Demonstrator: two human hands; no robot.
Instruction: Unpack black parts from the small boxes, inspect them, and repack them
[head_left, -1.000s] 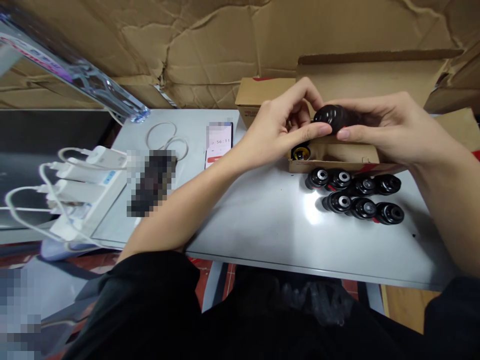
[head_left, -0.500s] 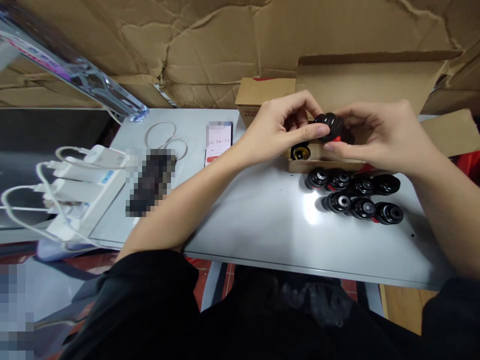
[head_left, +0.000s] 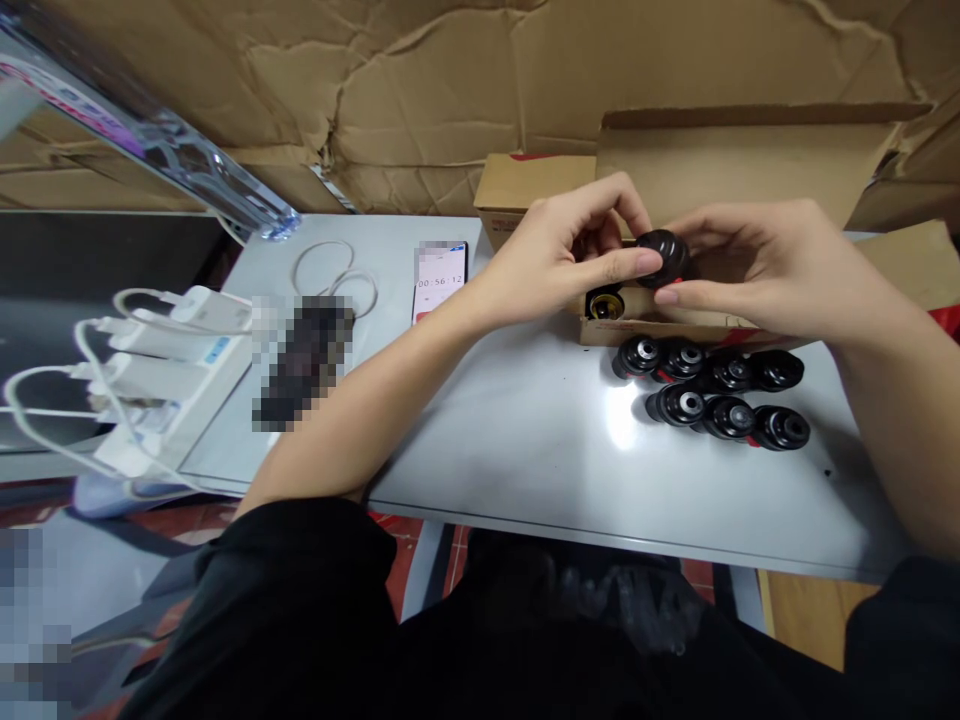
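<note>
A round black ribbed part (head_left: 663, 257) with a bit of red is held between both hands, over the front of an open cardboard box (head_left: 660, 334). My left hand (head_left: 592, 240) pinches it from the left with thumb and fingers. From the right, my right hand (head_left: 757, 258) grips it, the fingers partly hidden behind it. Inside the box, at its left end, lies a black part with a yellow ring (head_left: 604, 305). In front of the box, several black cylindrical parts (head_left: 729, 417) stand in two rows on the grey table (head_left: 510, 450).
At the left is a white power strip (head_left: 202, 385) with plugs and cables. A phone (head_left: 440, 280) showing a timer and a blurred dark object (head_left: 304, 365) lie on the table. A clear plastic-wrapped post (head_left: 217, 180) rises at the back left.
The black part has turned slightly between my hands, with its ribbed top now more toward the camera. Both hands stay nearly where they were.
</note>
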